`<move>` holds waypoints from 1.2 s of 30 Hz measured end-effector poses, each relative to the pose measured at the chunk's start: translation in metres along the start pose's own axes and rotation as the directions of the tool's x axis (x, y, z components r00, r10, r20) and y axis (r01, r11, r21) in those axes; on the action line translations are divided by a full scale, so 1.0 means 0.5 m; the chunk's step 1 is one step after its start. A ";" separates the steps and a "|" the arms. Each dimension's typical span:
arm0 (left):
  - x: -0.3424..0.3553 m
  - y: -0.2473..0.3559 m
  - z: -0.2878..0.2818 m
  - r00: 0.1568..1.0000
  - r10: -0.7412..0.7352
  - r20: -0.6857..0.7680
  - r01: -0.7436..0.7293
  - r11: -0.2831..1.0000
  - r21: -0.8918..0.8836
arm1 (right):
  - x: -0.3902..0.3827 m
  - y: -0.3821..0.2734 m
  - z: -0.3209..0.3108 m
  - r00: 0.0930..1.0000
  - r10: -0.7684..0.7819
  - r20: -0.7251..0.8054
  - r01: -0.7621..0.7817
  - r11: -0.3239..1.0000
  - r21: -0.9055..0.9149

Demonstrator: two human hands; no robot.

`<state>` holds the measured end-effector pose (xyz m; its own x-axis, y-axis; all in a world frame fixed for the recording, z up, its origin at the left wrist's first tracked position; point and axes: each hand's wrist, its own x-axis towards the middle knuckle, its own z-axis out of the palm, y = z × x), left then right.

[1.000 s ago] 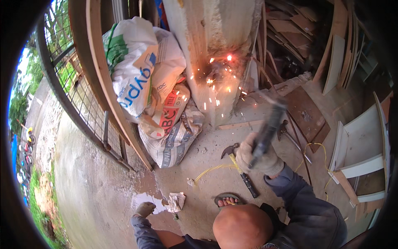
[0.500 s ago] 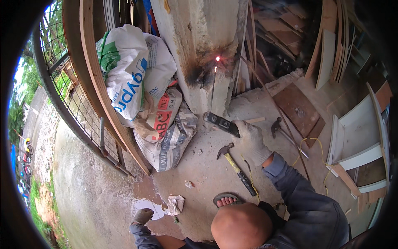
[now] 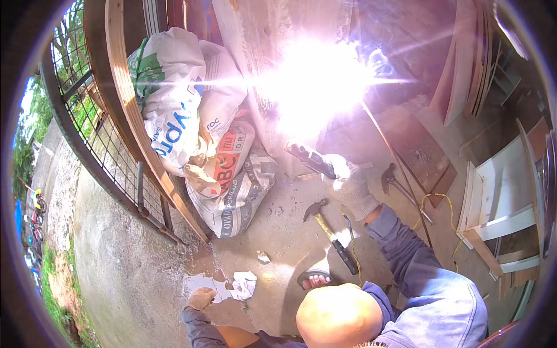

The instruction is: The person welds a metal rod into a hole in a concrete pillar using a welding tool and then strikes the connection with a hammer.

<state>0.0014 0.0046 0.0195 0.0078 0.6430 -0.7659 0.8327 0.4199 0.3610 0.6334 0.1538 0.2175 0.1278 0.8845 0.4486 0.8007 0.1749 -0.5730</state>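
Flared from red glow to white glare (image 3: 322,84), likely arcing again, with right hand (image 3: 351,187) clamped on holder (image 3: 311,158), left hand (image 3: 201,298) unclear.

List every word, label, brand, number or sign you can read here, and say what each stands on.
I won't copy the wording, only place it.
Large blue letters: white-and-green sack, partly folded.
Small letters: white sack beside it, partly readable.
Big letters: red-panelled sack below, partly readable.
Letters on a greyish band: bottom sack, partly readable.
Finer sack print: too small to read.
Dark tool in the right hand: any marks unreadable.
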 end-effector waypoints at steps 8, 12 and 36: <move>0.012 -0.021 -0.002 0.998 0.015 0.062 0.000 0.971 -0.238 | -0.005 -0.008 0.004 0.995 -0.100 -0.024 0.099 0.994 -0.036; 0.023 -0.032 0.002 0.998 -0.003 0.061 0.015 0.980 -0.200 | 0.005 -0.013 0.000 0.996 -0.088 -0.015 0.087 0.994 -0.062; 0.008 -0.020 -0.001 0.998 -0.049 0.041 0.055 0.986 -0.160 | 0.006 -0.002 0.006 0.999 -0.036 -0.002 0.036 0.997 -0.074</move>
<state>-0.0072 0.0031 0.0132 -0.0104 0.5951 -0.8036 0.7327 0.5514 0.3989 0.6310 0.1574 0.2172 0.1000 0.8769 0.4702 0.8460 0.1738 -0.5041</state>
